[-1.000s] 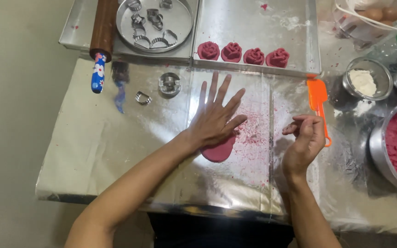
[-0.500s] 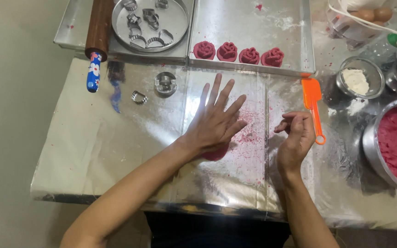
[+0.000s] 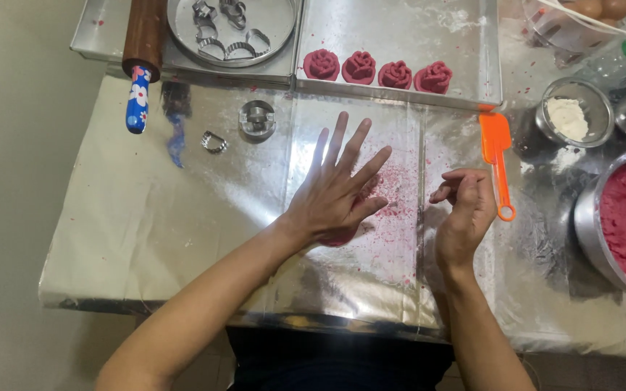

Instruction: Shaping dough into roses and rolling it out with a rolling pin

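Left hand (image 3: 335,192) is pressing flat, fingers spread, on the pink dough (image 3: 342,235) mid-table, now covering way more of it than a sec ago, so it's flattening. Right hand (image 3: 465,210) is hovering loosely curled, holding nothing, beside the orange spatula (image 3: 496,156). Four dough roses (image 3: 378,71) sitting in the tray (image 3: 400,36) at the far edge. No labels visible.

The left hand (image 3: 333,194) is lying palm down with its fingers (image 3: 339,141) spread wide and straight, its forearm running back toward the lower left; the right hand (image 3: 465,210) is hovering just to the right of the left hand, fingers curled loosely inward, wrist bent, forearm angling down.
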